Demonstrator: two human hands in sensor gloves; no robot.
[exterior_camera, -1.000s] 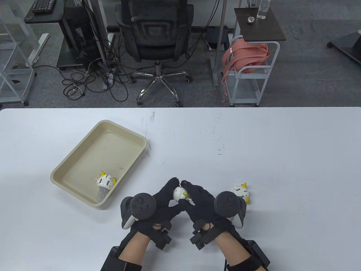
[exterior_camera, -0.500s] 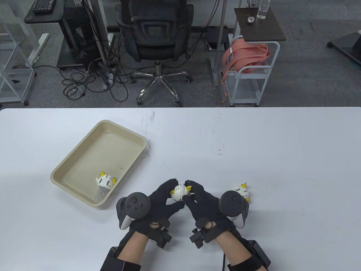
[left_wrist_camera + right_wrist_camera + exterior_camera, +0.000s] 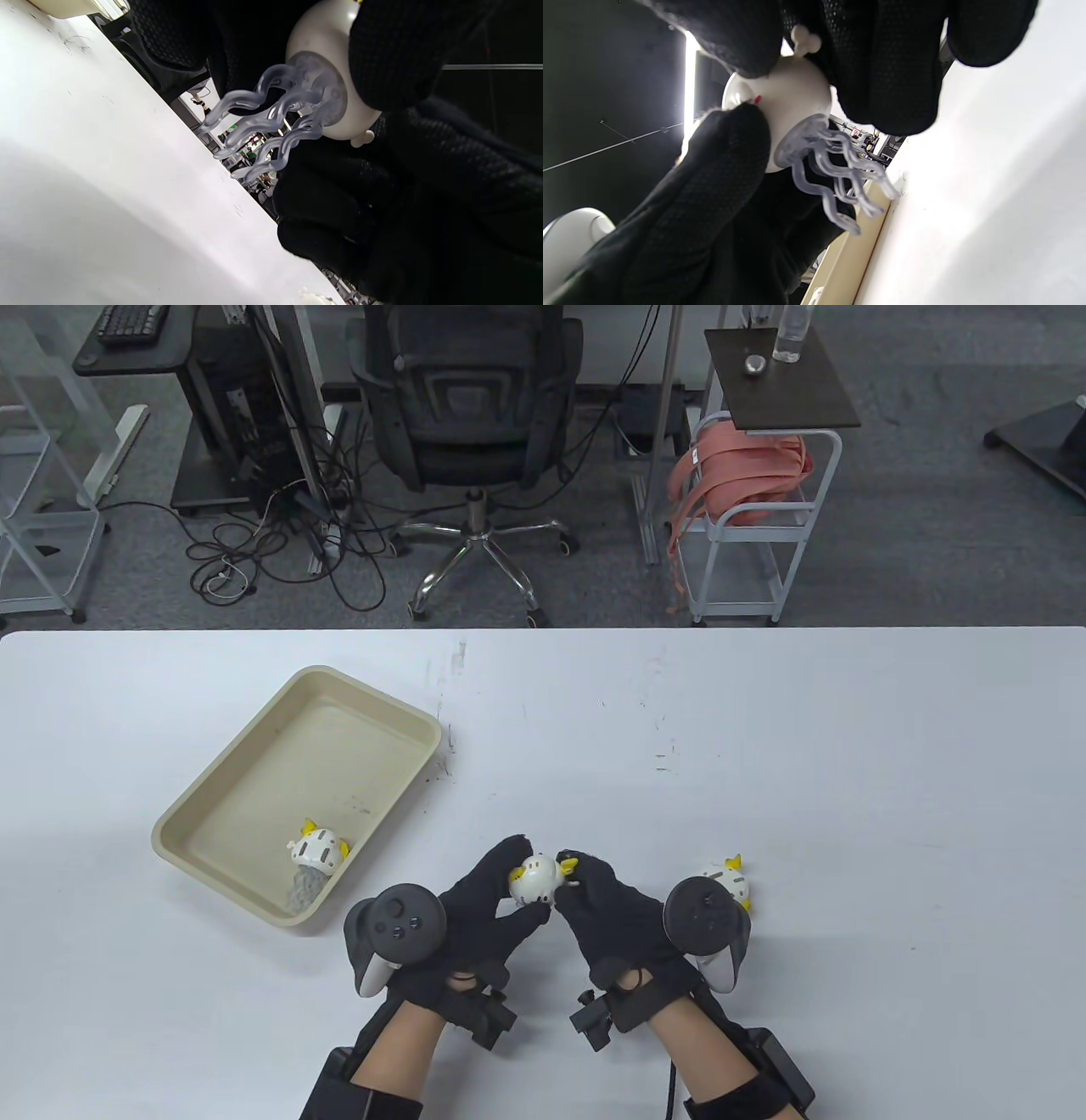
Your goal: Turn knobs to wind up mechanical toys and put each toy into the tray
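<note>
I hold a white jellyfish toy (image 3: pixel 534 881) with yellow fins just above the table, between both hands. My left hand (image 3: pixel 501 891) grips its round body (image 3: pixel 322 38), and its clear wavy tentacles (image 3: pixel 271 127) hang free. My right hand (image 3: pixel 579 891) has its fingertips curled around the small white knob (image 3: pixel 805 40) on the toy's side. A beige tray (image 3: pixel 373 691) lies to the left, with a second such toy (image 3: pixel 318 848) in its near corner. A third toy (image 3: pixel 728 882) lies on the table just right of my right hand, partly hidden by the tracker.
The white table (image 3: pixel 764 746) stretches far and right of my hands. The tray's near corner is close to my left tracker (image 3: pixel 399 920). Beyond the far edge stand an office chair (image 3: pixel 467 398) and a small cart (image 3: pixel 764 500).
The held toy has turned a little in my hands and shows more of its white body. Both hands have drifted slightly left. The tray and the other two toys have not moved.
</note>
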